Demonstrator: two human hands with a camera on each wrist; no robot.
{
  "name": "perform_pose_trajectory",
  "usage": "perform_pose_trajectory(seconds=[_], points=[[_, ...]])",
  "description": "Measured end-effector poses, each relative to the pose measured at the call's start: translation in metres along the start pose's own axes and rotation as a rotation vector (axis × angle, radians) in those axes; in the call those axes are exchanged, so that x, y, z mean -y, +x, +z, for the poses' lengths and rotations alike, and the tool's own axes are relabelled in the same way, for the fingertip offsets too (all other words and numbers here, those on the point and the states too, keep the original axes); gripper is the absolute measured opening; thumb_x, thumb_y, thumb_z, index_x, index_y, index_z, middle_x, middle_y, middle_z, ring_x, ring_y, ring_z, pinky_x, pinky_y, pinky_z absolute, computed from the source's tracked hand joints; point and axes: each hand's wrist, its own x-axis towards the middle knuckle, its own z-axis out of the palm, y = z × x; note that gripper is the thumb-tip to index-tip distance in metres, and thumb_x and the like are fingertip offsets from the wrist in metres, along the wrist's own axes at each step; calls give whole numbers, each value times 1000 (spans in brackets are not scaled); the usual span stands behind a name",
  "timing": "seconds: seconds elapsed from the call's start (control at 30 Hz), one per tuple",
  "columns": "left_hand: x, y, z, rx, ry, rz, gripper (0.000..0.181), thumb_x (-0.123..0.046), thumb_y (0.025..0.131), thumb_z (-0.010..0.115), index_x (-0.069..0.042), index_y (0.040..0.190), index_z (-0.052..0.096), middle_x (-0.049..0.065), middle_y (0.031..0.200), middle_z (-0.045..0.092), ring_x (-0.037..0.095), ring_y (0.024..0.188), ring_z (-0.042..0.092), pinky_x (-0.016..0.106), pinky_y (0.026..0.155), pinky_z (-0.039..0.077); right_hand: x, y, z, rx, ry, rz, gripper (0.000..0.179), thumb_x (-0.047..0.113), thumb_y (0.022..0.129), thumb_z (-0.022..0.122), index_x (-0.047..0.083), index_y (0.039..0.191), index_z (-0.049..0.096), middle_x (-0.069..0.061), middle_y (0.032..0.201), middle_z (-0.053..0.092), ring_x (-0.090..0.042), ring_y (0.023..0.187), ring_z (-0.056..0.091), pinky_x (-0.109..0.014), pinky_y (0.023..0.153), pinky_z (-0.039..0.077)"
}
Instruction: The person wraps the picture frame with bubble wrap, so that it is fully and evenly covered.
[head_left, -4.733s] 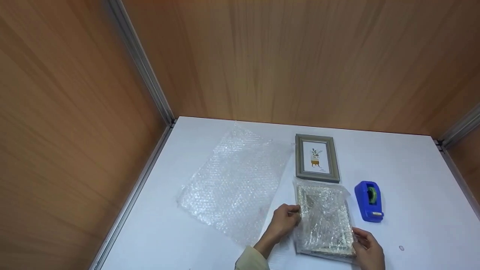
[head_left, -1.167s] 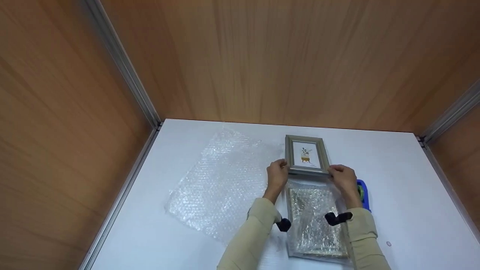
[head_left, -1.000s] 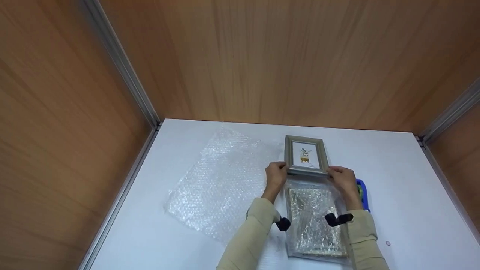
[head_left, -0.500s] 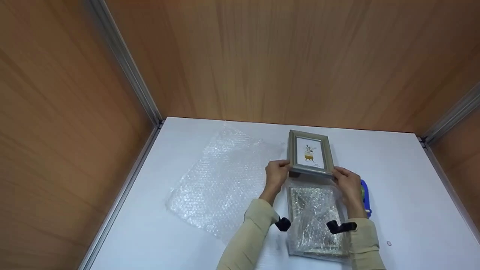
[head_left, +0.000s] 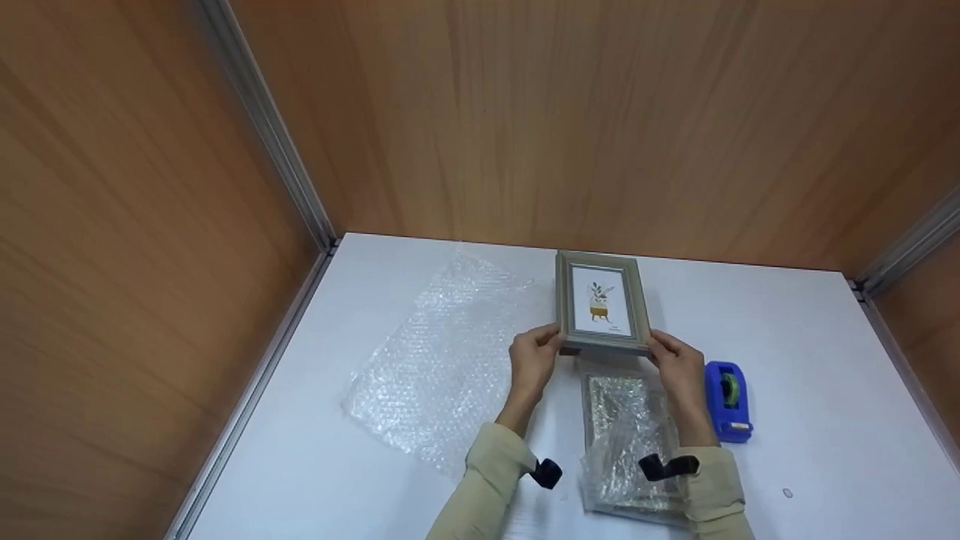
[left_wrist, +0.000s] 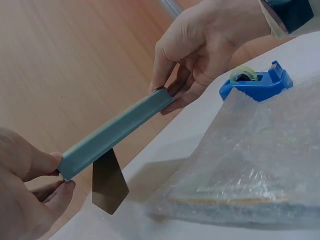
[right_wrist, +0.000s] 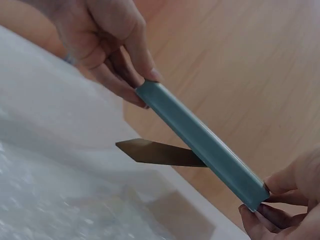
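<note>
A grey-green picture frame (head_left: 566, 300) with a potted-plant print is held up off the table between both hands. My left hand (head_left: 534, 364) pinches its lower left corner, and my right hand (head_left: 679, 371) pinches the lower right one. Both wrist views show the frame edge-on, thumbs on one face and fingers behind. A brown stand leg (left_wrist: 110, 185) juts from its back in the left wrist view. Below the hands lies another frame in bubble wrap (head_left: 630, 450), partly covered by the right forearm.
A flat sheet of bubble wrap (head_left: 442, 360) lies on the white table (head_left: 285, 450) to the left. The blue tape dispenser (head_left: 727, 405) stands right of the right hand. A small clear scrap (head_left: 787, 493) lies at front right. Wooden panels (head_left: 562, 120) enclose the back and sides.
Earlier, both hands held the wrapped frame while the bare frame lay at the back. They then gripped the bare frame and raised it, bringing it slightly left. More of the tape dispenser shows now.
</note>
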Motion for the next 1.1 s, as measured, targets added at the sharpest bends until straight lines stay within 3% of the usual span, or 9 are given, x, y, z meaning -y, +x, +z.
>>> perform_pose_trajectory(seconds=[0.37, 0.57, 0.77, 1.1], points=[[10, -13, -38, -80, -32, 40, 20, -13, 86, 63, -13, 105, 70, -4, 97, 70, 6, 85, 63, 26, 72, 52, 8, -15, 36, 74, -15, -49, 36, 18, 94, 53, 2, 126, 55, -16, 124, 56, -24, 110, 58, -22, 86, 49], [19, -21, -60, -139, -17, 29, 20, -15, 86, 64, -15, 105, 70, -3, 103, 68, 9, 92, 62, 28, 78, 52, 5, -24, 54, 159, 21, -87, 36, 18, 95, 52, 3, 127, 54, -16, 127, 54, -25, 113, 55, -25, 90, 48], [31, -32, -80, -190, -2, 14, 22, -16, 86, 64, -13, 108, 69, 1, 108, 67, 13, 98, 61, 28, 81, 52, 1, -29, 78, 172, -38, -80, 33, 19, 93, 55, 6, 124, 58, -13, 124, 57, -24, 109, 58, -32, 91, 48], [49, -43, -105, -299, -1, -8, 24, -14, 85, 65, -8, 107, 69, 6, 111, 66, 16, 98, 62, 30, 81, 52, -2, -32, 112, 218, -44, -80, 33, 16, 92, 57, 3, 121, 59, -16, 122, 58, -26, 106, 60, -36, 90, 49]])
